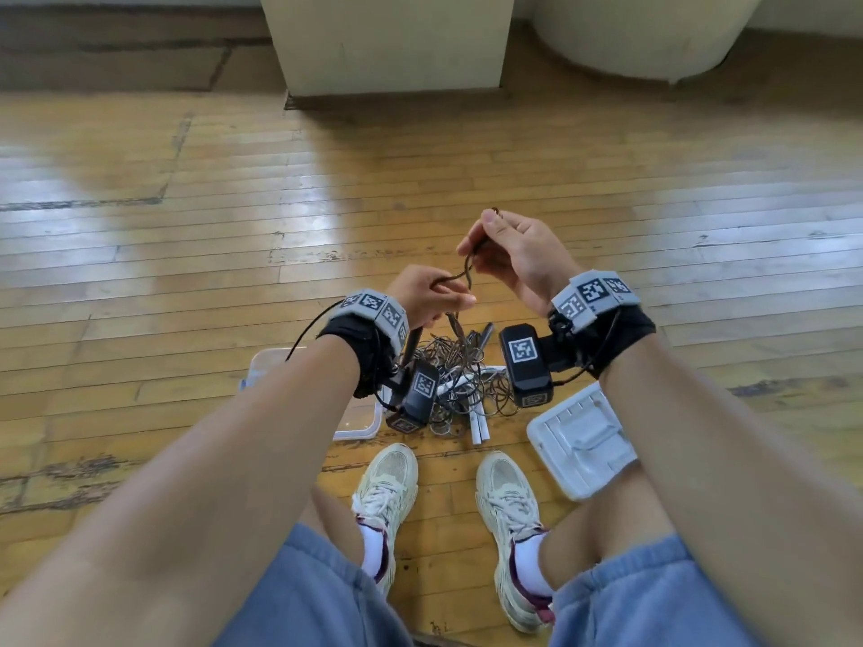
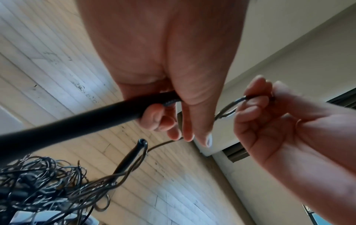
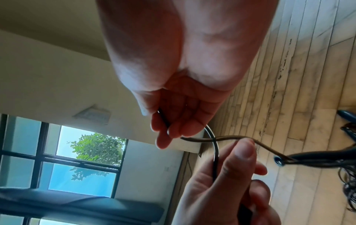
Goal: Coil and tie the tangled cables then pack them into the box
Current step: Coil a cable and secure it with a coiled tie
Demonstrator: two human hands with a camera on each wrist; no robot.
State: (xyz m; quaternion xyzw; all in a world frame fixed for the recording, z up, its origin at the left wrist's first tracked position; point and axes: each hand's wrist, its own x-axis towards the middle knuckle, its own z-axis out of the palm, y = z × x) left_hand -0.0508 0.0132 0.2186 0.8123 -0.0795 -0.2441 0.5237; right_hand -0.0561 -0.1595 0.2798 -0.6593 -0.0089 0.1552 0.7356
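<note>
A thin brown cable [image 1: 468, 268] loops between my two raised hands. My left hand [image 1: 443, 298] pinches its lower part and also grips a thick black handle [image 2: 77, 126] in its curled fingers. My right hand [image 1: 481, 235] pinches the cable's upper end between thumb and fingers [image 3: 165, 129]. The cable crosses itself [image 3: 212, 140] between the hands, then hangs down into a tangle of dark cables [image 1: 455, 375] on the floor below. A clear plastic box [image 1: 357, 424] lies left of the tangle, mostly hidden by my left forearm.
A white box lid [image 1: 583, 441] lies on the wooden floor right of the tangle. White plugs [image 1: 478, 429] stick out of the pile. My two shoes [image 1: 387, 488] stand just in front of it. A cream pillar [image 1: 387, 44] rises farther back.
</note>
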